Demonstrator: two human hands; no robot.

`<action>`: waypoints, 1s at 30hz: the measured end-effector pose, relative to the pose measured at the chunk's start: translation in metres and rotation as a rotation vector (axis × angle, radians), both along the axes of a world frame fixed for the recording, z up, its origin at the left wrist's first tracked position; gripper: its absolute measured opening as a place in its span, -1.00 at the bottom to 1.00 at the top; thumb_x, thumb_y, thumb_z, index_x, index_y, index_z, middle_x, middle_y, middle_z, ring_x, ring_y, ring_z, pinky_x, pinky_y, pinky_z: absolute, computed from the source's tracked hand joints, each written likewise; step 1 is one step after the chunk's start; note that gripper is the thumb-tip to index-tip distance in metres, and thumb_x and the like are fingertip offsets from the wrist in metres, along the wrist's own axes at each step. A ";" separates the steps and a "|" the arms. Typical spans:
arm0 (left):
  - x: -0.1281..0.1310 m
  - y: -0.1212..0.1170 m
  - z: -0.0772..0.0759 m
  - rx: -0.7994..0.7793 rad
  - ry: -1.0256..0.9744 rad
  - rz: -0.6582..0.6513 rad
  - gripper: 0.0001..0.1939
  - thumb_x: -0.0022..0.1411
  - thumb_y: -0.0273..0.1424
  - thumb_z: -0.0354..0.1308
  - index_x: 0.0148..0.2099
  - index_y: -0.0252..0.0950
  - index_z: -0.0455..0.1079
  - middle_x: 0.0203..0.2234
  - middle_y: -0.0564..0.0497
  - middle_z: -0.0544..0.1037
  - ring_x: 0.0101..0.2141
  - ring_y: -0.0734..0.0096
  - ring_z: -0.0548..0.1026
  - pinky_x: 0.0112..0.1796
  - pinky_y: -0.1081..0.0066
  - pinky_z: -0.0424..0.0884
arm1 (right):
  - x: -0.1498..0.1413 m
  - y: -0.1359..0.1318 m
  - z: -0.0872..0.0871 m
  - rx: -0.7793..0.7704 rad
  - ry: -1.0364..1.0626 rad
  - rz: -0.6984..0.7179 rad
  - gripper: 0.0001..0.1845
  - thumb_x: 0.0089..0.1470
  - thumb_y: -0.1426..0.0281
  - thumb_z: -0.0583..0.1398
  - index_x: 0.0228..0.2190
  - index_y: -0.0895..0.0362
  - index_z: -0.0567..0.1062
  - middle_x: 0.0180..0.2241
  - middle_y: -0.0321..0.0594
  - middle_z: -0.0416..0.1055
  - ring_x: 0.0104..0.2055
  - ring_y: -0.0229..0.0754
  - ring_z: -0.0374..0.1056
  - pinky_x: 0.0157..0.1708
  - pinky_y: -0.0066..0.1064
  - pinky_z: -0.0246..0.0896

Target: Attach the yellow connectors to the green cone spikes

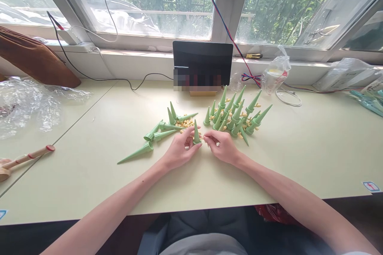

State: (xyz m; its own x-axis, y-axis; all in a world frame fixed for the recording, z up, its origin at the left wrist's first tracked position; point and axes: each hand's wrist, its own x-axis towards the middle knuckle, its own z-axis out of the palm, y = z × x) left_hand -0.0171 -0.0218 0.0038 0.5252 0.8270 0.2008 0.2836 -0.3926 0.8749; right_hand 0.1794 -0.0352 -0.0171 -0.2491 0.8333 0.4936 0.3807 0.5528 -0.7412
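Note:
My left hand [181, 148] grips a green plastic watering spike [196, 133] upright, its pointed end up, just above the table. Close on its right, the fingers of my right hand [222, 145] are pinched together at a small yellow valve piece [201, 137] by the spike's base. Beyond my left hand lies a small pile of loose yellow valve pieces [188, 122]. Several green spikes [139, 152] lie on their sides left of it, with a couple standing. Behind my right hand stands a cluster of green spikes [236, 115], many with yellow pieces at their sides.
A dark-screened tablet [202, 61] leans at the back of the pale table [89, 175]. Clear plastic wrap [36, 103] and a wooden stick-like object [30, 156] lie at left. A plastic bag with a cup [275, 72] and a white cable [289, 99] are at back right.

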 end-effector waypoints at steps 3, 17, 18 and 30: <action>0.000 0.000 -0.002 0.009 0.000 0.000 -0.52 0.28 -0.37 0.13 0.22 -0.22 0.22 -0.25 0.01 0.50 -0.52 0.58 0.23 -0.44 0.50 0.33 | 0.000 0.000 0.001 -0.012 -0.013 -0.001 -0.82 0.26 0.39 0.10 -0.37 0.14 0.45 -0.55 -0.32 0.29 -0.56 -0.31 0.10 -0.53 -0.46 0.06; 0.000 0.001 -0.003 0.034 -0.005 0.032 -0.71 0.33 -0.38 0.09 0.08 -0.25 0.33 -0.44 0.08 0.43 -0.49 0.49 0.38 -0.39 0.43 0.34 | -0.001 -0.003 0.002 -0.072 -0.048 0.020 -0.78 0.27 0.36 0.07 -0.41 0.13 0.42 -0.57 -0.32 0.29 -0.56 -0.32 0.11 -0.54 -0.46 0.05; 0.000 0.000 -0.003 0.031 -0.004 0.031 -0.72 0.33 -0.38 0.09 0.08 -0.25 0.33 -0.45 0.09 0.42 -0.49 0.50 0.37 -0.40 0.44 0.33 | -0.001 -0.003 0.002 -0.074 -0.050 0.020 -0.77 0.27 0.36 0.07 -0.41 0.13 0.42 -0.57 -0.33 0.28 -0.56 -0.32 0.10 -0.54 -0.46 0.05; -0.001 -0.001 0.002 0.019 -0.001 -0.026 -0.66 0.24 -0.43 0.14 0.08 -0.25 0.30 -0.15 -0.02 0.50 -0.55 0.63 0.20 -0.44 0.48 0.33 | 0.001 -0.002 0.002 -0.089 -0.065 0.011 -0.74 0.28 0.33 0.07 -0.43 0.14 0.42 -0.62 -0.38 0.19 -0.60 -0.35 0.03 -0.58 -0.48 -0.02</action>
